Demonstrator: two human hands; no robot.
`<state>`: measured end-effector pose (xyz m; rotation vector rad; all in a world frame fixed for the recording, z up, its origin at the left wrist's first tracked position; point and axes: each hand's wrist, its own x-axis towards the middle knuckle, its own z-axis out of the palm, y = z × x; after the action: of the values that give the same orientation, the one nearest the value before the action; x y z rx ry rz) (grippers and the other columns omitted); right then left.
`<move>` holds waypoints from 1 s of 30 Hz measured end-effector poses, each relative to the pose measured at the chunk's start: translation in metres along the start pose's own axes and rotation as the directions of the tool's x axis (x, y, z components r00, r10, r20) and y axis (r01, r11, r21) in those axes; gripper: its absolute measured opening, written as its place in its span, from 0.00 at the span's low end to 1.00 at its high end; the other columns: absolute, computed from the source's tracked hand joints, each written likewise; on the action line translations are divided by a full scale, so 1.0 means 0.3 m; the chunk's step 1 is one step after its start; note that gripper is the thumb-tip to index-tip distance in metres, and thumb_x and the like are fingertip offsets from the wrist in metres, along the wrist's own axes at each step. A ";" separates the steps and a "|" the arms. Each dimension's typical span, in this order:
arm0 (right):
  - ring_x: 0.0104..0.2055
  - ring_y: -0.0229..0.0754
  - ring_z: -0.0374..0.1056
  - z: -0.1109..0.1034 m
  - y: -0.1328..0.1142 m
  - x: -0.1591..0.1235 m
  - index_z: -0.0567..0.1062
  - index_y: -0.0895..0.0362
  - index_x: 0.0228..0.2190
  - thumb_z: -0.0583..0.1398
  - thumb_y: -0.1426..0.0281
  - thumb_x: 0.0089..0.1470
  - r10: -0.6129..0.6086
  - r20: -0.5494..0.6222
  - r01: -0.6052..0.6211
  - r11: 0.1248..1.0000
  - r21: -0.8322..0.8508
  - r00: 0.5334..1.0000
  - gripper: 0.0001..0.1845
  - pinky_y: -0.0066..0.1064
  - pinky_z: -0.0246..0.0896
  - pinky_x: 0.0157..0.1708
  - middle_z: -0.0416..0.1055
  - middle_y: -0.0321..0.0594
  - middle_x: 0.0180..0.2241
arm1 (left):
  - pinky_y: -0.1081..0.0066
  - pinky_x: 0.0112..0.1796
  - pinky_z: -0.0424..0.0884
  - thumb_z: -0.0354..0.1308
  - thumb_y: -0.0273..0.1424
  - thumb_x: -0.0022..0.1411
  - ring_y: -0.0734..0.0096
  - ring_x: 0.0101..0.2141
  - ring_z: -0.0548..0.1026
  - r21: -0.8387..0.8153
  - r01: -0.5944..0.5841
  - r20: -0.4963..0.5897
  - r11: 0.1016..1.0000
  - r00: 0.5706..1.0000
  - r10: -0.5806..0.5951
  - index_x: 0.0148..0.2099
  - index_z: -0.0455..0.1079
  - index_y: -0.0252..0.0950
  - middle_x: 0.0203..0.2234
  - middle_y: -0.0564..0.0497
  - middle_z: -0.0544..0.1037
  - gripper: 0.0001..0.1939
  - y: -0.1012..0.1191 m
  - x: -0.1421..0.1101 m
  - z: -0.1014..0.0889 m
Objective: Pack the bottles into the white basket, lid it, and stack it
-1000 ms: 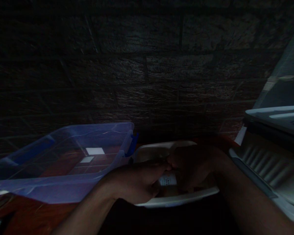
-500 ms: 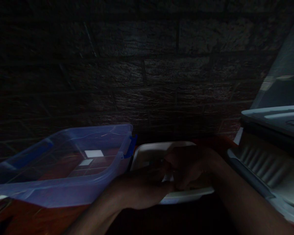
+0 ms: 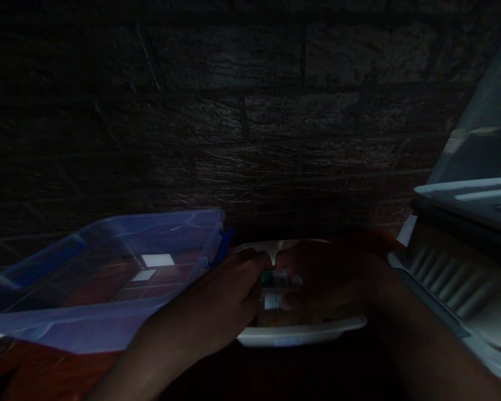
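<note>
The scene is very dark. My left hand (image 3: 227,292) and my right hand (image 3: 323,278) meet over a white tray (image 3: 300,333) on the reddish tabletop. Both hands have their fingers curled around a small object with a pale label and a teal part (image 3: 273,289), held between them just above the tray. What the object is I cannot make out. Most of the tray's inside is hidden behind my hands.
A clear bluish plastic tub (image 3: 108,278) with a blue latch (image 3: 221,248) stands at the left, touching the tray. A grey ribbed machine or bin (image 3: 455,278) fills the right side. A dark brick-patterned wall (image 3: 250,122) rises close behind.
My left hand has lifted and moved up and right onto the small object. The labelled object now shows between both hands, higher over the tray.
</note>
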<state>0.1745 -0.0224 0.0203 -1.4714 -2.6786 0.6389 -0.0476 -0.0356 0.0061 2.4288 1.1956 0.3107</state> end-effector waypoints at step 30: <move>0.52 0.54 0.78 0.112 0.108 0.114 0.83 0.57 0.44 0.56 0.71 0.65 0.016 -0.401 -0.096 0.979 -0.182 0.916 0.15 0.40 0.69 0.51 0.83 0.52 0.45 | 0.48 0.64 0.64 0.40 0.31 0.75 0.51 0.65 0.67 0.310 -0.060 -0.233 0.949 0.963 0.138 0.67 0.65 0.35 0.62 0.38 0.71 0.24 -0.107 0.155 0.148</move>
<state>0.1745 0.0091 -0.0280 -1.5277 -2.4405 0.0538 -0.0255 0.0070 -0.0472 2.7863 1.3089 0.5161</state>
